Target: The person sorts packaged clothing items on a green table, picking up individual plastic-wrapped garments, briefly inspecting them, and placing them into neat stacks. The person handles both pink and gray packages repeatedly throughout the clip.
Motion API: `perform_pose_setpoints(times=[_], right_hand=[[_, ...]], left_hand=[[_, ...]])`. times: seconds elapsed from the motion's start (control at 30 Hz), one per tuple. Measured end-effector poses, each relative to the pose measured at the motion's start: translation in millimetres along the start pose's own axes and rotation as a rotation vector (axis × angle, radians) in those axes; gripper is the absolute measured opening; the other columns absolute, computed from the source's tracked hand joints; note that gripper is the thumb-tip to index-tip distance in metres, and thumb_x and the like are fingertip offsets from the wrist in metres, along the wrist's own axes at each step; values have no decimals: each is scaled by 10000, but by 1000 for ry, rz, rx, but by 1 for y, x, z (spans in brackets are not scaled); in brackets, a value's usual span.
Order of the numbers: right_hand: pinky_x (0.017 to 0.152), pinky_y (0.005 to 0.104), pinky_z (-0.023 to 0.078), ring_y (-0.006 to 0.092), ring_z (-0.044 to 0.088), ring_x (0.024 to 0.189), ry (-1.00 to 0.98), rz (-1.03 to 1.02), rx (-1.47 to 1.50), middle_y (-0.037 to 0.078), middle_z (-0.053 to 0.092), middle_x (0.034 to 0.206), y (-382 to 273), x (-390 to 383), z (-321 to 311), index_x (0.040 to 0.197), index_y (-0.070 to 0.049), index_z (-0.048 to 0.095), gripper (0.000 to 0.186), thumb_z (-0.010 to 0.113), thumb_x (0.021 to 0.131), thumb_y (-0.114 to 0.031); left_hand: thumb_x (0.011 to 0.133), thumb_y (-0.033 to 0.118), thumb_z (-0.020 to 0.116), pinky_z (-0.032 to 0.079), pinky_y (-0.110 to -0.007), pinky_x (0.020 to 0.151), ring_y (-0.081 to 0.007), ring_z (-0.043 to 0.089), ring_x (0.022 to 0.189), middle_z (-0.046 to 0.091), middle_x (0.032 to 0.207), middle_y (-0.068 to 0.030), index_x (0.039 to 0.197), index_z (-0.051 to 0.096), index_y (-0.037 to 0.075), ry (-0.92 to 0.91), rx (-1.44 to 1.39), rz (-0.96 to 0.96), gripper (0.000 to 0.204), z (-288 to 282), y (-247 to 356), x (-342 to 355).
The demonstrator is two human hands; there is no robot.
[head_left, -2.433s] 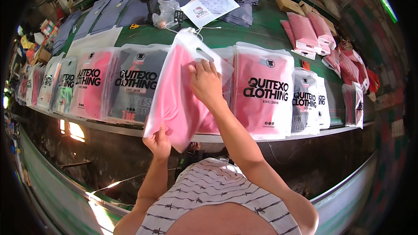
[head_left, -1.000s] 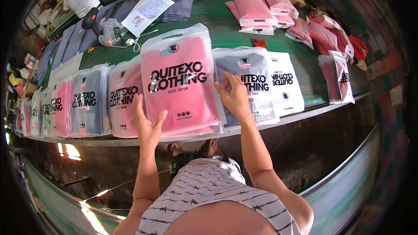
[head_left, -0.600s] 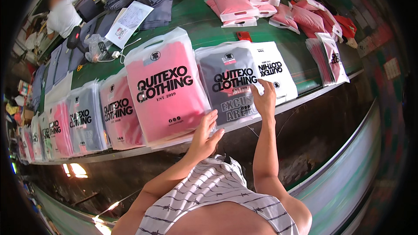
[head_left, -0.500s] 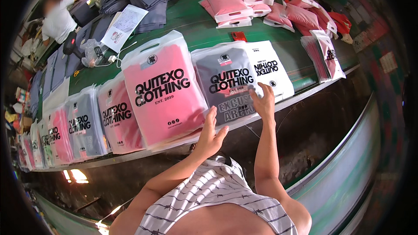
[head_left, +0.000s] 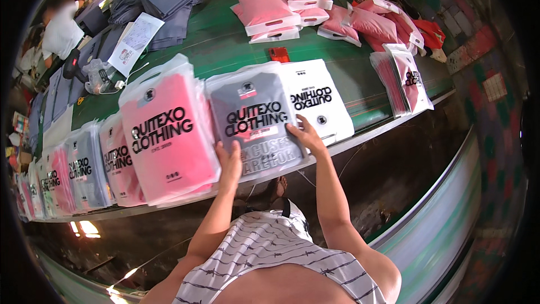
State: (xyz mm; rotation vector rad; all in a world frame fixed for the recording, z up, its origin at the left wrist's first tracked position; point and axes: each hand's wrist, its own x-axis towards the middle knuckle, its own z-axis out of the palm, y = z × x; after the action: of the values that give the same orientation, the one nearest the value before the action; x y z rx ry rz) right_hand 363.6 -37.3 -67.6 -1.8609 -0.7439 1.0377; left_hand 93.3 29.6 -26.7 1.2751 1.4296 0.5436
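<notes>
A clear-fronted plastic bag with a folded grey garment (head_left: pixel 247 104) and black lettering lies before me, on the table's near edge. My left hand (head_left: pixel 229 163) is at its lower left edge, thumb toward its front, beside the neighbouring bag of pink clothing (head_left: pixel 169 160). My right hand (head_left: pixel 307 136) grips the right edge, its fingertips at the front. Partly behind, to the right, lies a white bag (head_left: pixel 332 112) with upside-down lettering. The undersides of these bags are hidden.
A row of standing bag stacks (head_left: pixel 84 163) lines the left edge. Pink filled bags (head_left: pixel 264 8) and a red phone-like object (head_left: pixel 278 54) lie farther back. More bags (head_left: pixel 402 79) stand at right. Grey garments (head_left: pixel 163 0) are piled far left, near another person (head_left: pixel 62 31).
The view has shifted, so the bags appear farther left. My hands have closed in on the grey garment's bag from both sides, and it sits slightly farther left of the white bag.
</notes>
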Motion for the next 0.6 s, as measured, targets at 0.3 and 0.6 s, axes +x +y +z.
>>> perform_pose_setpoints(times=[0.3,0.6], right_hand=[[967,407,532,312,635,1176,-240,-137,-133,245,577,1377,5,-8,-52,1506,13,420,852,751,905,-492],[881,365,557,270,688,1059,-90,-72,42,220,655,1265,33,-35,-117,1451,52,468,704,723,953,-374]], left_hand=[[932,168,698,293,-502,1188,-441,323,1451,344,1547,-288,1439,420,-20,339,426,631,608,49,21,-28],[922,140,697,357,-490,1137,-413,450,1348,489,1427,-244,1359,483,-29,99,318,766,515,94,56,-26]])
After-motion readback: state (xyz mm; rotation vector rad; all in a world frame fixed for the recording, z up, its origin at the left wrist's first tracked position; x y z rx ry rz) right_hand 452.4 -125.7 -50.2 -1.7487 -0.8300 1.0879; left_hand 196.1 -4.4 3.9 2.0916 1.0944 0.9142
